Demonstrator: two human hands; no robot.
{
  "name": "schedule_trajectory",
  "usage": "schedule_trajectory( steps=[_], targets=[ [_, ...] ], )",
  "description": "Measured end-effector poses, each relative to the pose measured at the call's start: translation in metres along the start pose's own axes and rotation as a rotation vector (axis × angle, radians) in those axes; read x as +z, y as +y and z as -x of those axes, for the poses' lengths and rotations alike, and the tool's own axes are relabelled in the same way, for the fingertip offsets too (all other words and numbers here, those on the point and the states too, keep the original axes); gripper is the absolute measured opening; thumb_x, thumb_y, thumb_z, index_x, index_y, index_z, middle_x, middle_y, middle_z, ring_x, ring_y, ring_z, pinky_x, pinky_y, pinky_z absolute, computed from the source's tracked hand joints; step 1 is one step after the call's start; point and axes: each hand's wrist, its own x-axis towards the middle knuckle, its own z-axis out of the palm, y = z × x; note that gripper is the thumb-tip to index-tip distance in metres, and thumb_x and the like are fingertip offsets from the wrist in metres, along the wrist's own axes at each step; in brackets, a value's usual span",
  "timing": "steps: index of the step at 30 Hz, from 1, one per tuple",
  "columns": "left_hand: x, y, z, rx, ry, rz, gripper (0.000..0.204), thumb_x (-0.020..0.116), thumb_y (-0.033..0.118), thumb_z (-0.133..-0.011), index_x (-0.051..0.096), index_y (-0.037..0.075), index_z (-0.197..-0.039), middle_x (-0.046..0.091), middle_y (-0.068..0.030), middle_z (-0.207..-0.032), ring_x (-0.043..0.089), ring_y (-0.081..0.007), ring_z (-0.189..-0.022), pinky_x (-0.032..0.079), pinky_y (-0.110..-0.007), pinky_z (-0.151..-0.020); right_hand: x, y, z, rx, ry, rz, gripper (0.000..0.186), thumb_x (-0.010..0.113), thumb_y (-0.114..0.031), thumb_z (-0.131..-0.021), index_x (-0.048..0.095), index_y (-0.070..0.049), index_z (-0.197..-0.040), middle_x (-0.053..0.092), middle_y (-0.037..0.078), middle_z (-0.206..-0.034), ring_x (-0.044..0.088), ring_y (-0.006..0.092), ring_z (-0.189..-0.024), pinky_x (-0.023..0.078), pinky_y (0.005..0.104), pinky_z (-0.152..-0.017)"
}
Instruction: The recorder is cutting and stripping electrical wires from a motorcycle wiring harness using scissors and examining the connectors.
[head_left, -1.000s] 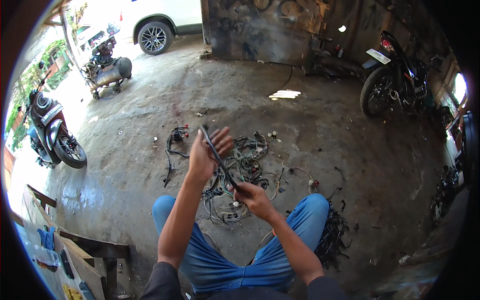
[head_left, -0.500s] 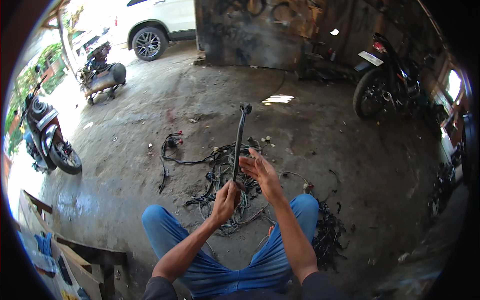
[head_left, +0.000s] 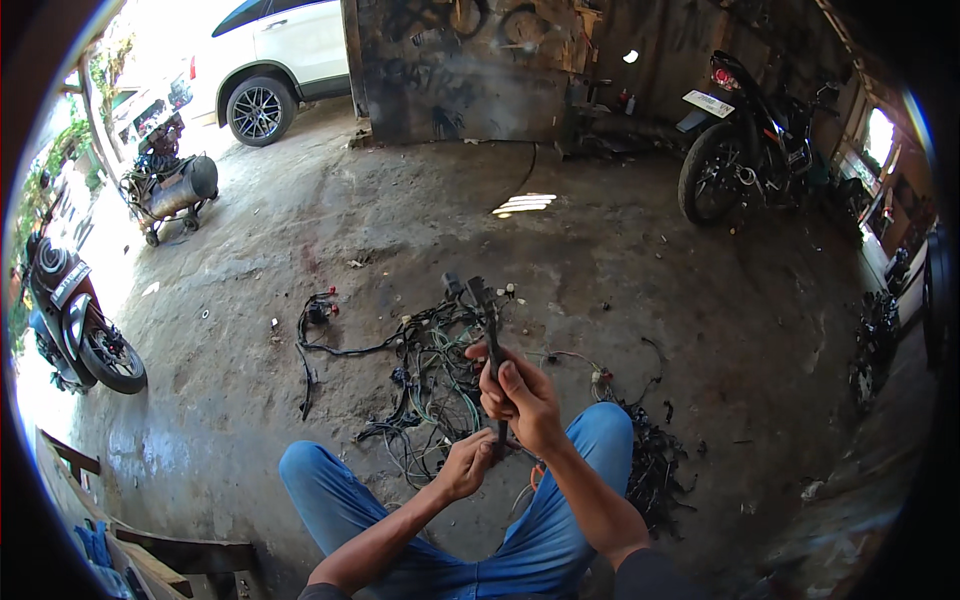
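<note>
Between my knees I hold up a black wiring harness (head_left: 493,335) with dark plug connectors (head_left: 480,290) at its top end. My right hand (head_left: 522,395) is closed round its middle, the thumb laid along it. Lower down, my left hand (head_left: 468,463) grips the bottom end, its fingers wrapped round. Beneath and beyond my hands a tangle of wires (head_left: 425,380) in black, green and grey lies on the concrete floor. One black branch of it runs left to a cluster with red ends (head_left: 322,308). My hands hide part of the tangle.
Black scraps (head_left: 650,470) lie beside my right knee. A wooden bench (head_left: 180,545) stands at the lower left. Farther off are a scooter (head_left: 90,320), an air compressor (head_left: 180,190), a white car (head_left: 290,55) and, at the right, a motorcycle (head_left: 745,150).
My right hand, open beside the harness before, has closed round it. The harness and my left hand have come lower and nearer to me. The whole view has shifted slightly.
</note>
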Motion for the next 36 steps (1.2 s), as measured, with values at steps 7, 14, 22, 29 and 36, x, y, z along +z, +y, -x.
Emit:
schedule_trajectory(
  steps=[7,14,22,29,36],
  targets=[
    [-0.011,0.005,-0.018,-0.093,0.100,0.218,0.063,0.027,0.046,-0.109,0.065,-0.004,-0.112,0.064,-0.0097,-0.085,0.067,-0.0181,-0.075,0.052,-0.031,-0.069,0.006,-0.012,0.010,-0.061,0.026,0.072,0.049,0.044,-0.036,-0.108,0.051,0.007,-0.130,0.038,-0.004,-0.074,0.029,0.0025,-0.058,0.023,0.0216,-0.050],
    [-0.022,0.000,-0.019,-0.146,0.166,0.249,0.060,0.027,0.042,-0.110,0.066,-0.004,-0.110,0.063,-0.0097,-0.088,0.066,-0.0158,-0.073,0.052,-0.028,-0.067,0.004,-0.010,0.011,-0.045,-0.016,0.053,0.049,0.045,-0.035,-0.108,0.050,0.008,-0.131,0.039,-0.003,-0.073,0.027,0.0025,-0.055,0.023,0.0217,-0.048],
    [-0.043,0.019,-0.027,-0.189,0.329,0.425,0.074,0.018,0.054,-0.108,0.060,-0.006,-0.119,0.066,-0.0171,-0.113,0.067,-0.0225,-0.095,0.051,-0.035,-0.087,0.009,-0.013,0.021,-0.042,-0.008,0.210,0.050,0.048,-0.036,-0.106,0.053,0.007,-0.132,0.044,-0.003,-0.072,0.034,0.0020,-0.057,0.025,0.0209,-0.050],
    [-0.087,0.174,-0.077,0.033,0.414,0.603,0.071,0.040,0.053,-0.104,0.022,0.006,-0.154,0.058,-0.0244,-0.132,0.063,-0.0396,-0.117,0.049,-0.051,-0.101,0.038,-0.038,0.026,-0.196,-0.095,0.907,0.035,0.072,-0.005,-0.089,0.065,0.005,-0.122,0.072,0.016,-0.101,0.069,0.0177,-0.084,0.054,0.0292,-0.071],
    [-0.088,0.210,-0.059,-0.071,0.524,1.032,0.049,0.046,0.014,-0.102,0.032,0.000,-0.147,0.053,-0.0092,-0.103,0.051,-0.0144,-0.078,0.051,-0.033,-0.070,0.062,-0.061,0.036,-0.219,-0.122,1.137,0.034,0.079,-0.016,-0.084,0.070,0.000,-0.113,0.072,0.011,-0.090,0.069,0.0193,-0.072,0.053,0.0303,-0.060]
  ],
)
